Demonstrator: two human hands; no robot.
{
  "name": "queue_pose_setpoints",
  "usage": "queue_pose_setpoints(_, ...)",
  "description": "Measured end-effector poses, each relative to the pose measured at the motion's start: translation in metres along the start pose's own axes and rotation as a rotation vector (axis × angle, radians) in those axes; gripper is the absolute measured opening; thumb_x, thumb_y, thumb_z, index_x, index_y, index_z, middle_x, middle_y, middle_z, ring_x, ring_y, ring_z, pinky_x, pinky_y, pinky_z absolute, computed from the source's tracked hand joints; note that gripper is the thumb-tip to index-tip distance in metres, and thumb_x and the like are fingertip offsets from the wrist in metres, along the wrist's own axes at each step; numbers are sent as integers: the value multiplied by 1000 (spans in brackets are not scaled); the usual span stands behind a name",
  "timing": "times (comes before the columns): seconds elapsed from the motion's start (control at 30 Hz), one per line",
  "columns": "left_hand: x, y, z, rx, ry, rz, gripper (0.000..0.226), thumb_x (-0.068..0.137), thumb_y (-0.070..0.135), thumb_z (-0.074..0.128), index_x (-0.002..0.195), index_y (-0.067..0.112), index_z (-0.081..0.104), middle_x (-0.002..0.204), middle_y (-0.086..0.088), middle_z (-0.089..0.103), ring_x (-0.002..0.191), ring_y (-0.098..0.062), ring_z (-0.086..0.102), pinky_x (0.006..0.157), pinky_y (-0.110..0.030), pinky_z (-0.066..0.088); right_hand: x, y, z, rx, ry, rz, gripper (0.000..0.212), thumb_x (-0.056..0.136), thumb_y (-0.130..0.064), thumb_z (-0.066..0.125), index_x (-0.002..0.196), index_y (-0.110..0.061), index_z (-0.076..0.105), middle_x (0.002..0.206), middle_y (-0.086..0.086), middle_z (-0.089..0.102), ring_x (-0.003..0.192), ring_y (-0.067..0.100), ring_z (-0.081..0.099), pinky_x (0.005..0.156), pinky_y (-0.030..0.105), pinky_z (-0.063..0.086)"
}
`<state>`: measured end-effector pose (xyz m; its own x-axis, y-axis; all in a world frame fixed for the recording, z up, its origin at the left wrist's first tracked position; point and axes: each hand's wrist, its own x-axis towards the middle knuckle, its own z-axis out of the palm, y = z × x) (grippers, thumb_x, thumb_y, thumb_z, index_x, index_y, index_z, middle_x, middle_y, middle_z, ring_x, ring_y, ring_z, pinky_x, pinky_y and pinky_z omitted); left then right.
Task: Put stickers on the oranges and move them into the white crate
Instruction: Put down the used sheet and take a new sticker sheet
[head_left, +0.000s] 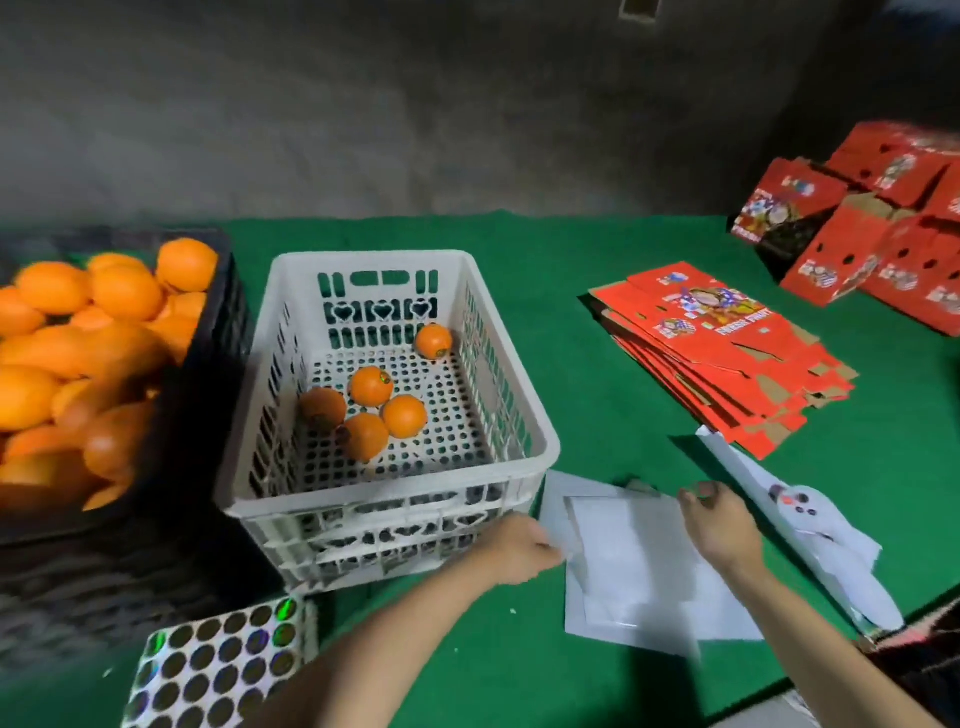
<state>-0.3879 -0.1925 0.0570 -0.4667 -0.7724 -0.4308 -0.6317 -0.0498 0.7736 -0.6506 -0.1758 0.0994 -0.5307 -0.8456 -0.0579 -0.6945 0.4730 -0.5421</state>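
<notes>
On green cloth (519, 270), white crate (511, 415) holds five oranges (370, 385); fingers' grip unclear.

I see five oranges (387, 397) in the white crate (511, 415); left hand (522, 545) and right hand (719, 525) touch white sheets (631, 561).

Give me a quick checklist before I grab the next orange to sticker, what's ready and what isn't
1. White crate has room: ok, five oranges lie on its floor.
2. Supply on hand: ok, black crate is heaped with oranges.
3. Sticker sheet within reach: ok, near edge, many stickers remaining.
4. Left hand free: not ok, it pinches the white sheets.
5. Right hand free: cannot tell, fingers curled at the sheets' far edge, blurred.
6. Sticker already peeled: cannot tell.
</notes>
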Motion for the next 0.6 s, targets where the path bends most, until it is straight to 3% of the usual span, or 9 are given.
queue_pose_setpoints(0.07,-11,-6,-10,101,-72,44,34,93,41,57,67,18,55,64,-3,47,59,-16,47,61,-29,39,-6,-23,16,-51,41,-173,19,92,-19,57,73,-18,59,66,6,63,62,28,57,60,35,49)
queue_pose_setpoints(0.17,-34,-16,-29,206,-181,115,30,96,49,51,93,24,67,89,-3,63,77,-14,55,78,-29,47,-26,-62,43,-220,-112,-297,32,90,-26,57,61,-14,53,53,1,55,53,20,55,48,27,37)
queue_pose_setpoints(0.23,-56,-34,-41,238,-193,128,38,98,48,48,118,22,68,122,1,68,95,-13,60,88,-28,47,-42,-80,61,-452,-346,-361,33,95,-33,52,69,-13,56,64,1,61,59,18,59,53,29,41)
queue_pose_setpoints(0.27,-69,-45,-45,241,-162,135,39,99,45,47,120,19,67,125,0,67,95,-12,62,86,-27,47,-50,-87,68,-534,-508,-367,32,96,-34,49,74,-13,58,74,3,66,61,16,59,58,30,44)
queue_pose_setpoints(0.33,-100,-75,-53,223,-68,140,34,102,37,46,113,16,69,114,-3,71,81,-8,62,79,-24,46,-75,-103,88,-573,-840,-332,28,96,-27,47,76,-13,61,88,11,74,57,13,57,61,26,47)
queue_pose_setpoints(0.4,-129,-105,-63,251,40,137,31,102,31,43,99,15,69,93,-2,71,67,-10,59,74,-27,47,-103,-116,109,-603,-1038,-357,26,93,-24,46,76,-13,62,85,10,74,61,16,56,61,25,46)
queue_pose_setpoints(0.43,-143,-123,-70,307,94,134,31,102,28,41,95,16,68,88,-4,70,70,-17,61,73,-29,49,-118,-125,121,-616,-1073,-408,25,92,-26,45,75,-15,60,80,7,71,63,17,55,61,27,44)
queue_pose_setpoints(0.5,-171,-161,-88,462,173,108,30,101,25,38,97,16,66,96,-7,68,87,-28,63,76,-35,50,-149,-142,149,-564,-1088,-536,24,92,-31,47,73,-19,56,74,1,59,65,16,50,59,30,36)
queue_pose_setpoints(0.6,-213,-216,-109,718,276,116,25,101,24,39,104,18,63,108,-4,64,99,-27,61,83,-38,49,-192,-170,185,-470,-1011,-742,26,98,-39,50,87,-21,65,85,-7,66,73,11,60,69,27,48)
